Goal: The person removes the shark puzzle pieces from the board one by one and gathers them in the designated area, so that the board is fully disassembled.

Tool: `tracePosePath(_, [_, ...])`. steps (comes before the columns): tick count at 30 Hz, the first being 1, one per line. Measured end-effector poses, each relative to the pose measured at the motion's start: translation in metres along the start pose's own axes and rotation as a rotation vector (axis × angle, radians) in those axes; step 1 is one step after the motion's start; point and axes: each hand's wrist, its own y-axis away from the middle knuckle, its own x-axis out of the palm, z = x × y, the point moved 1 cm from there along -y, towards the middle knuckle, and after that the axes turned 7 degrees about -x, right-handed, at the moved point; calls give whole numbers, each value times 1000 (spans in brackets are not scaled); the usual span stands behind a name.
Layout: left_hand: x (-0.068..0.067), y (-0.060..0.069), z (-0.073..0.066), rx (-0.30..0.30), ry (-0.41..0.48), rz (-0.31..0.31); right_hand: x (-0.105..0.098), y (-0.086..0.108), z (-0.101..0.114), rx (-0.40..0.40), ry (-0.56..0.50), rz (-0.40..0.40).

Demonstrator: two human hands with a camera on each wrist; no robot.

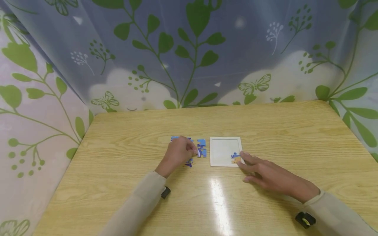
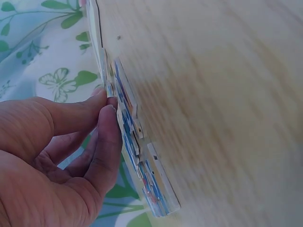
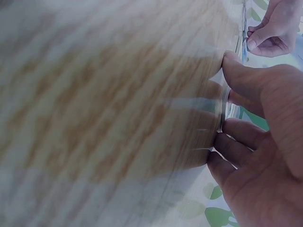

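My left hand [image 1: 177, 152] pinches a jigsaw piece [image 2: 108, 78] between thumb and forefinger, beside a group of blue and purple jigsaw pieces [image 1: 201, 143] on the table. Part of that group lies hidden under the hand. Just to the right is a square white puzzle tray [image 1: 220, 152] with a raised rim. One blue and orange piece [image 1: 236, 159] sits in its lower right corner. My right hand [image 1: 267, 173] rests at the tray's right edge, its fingers extended and touching the rim and the tabletop.
The light wooden table [image 1: 133, 131] reaches back to a blue curtain [image 1: 248, 42] printed with green leaves. Similar leafy cloth hangs at both sides. A bright streak of reflected light lies on the wood in front of the tray.
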Motion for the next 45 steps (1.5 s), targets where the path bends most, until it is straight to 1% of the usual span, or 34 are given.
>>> tracePosePath(5, [1, -1, -4, -3, -34, -12, 0, 0, 0, -6, 3, -6])
tracePosePath(8, [2, -3, -9, 21, -49, -13, 0, 0, 0, -9, 3, -8])
tracePosePath(11, [7, -5, -17, 46, -62, -6, 0, 0, 0, -11, 5, -14])
tracePosePath(14, [15, -6, -28, 68, -66, 13, 1, 0, 0, -10, 7, -22])
tracePosePath(18, [30, -8, -43, 119, -68, 39, 1, 0, 0, -5, 9, -19])
tracePosePath(21, [40, -11, -53, 130, -73, 60, 0, 0, -1, -5, 12, -9])
tracePosePath(25, [51, -13, -62, 133, -63, 95, 0, 0, -1, -4, 11, -3])
tracePosePath(29, [59, -13, -68, 150, -62, 113, 0, 0, -1, -13, 13, -5])
tracePosePath(35, [66, -15, -72, 128, -54, 126, -1, -1, -1, -28, 27, -12])
tracePosePath(42, [70, -15, -77, 130, -33, 135, 0, 0, -1, -20, 20, -9])
tracePosePath(45, [70, -15, -77, 124, -16, 129, 0, 0, -1, -17, 22, -8])
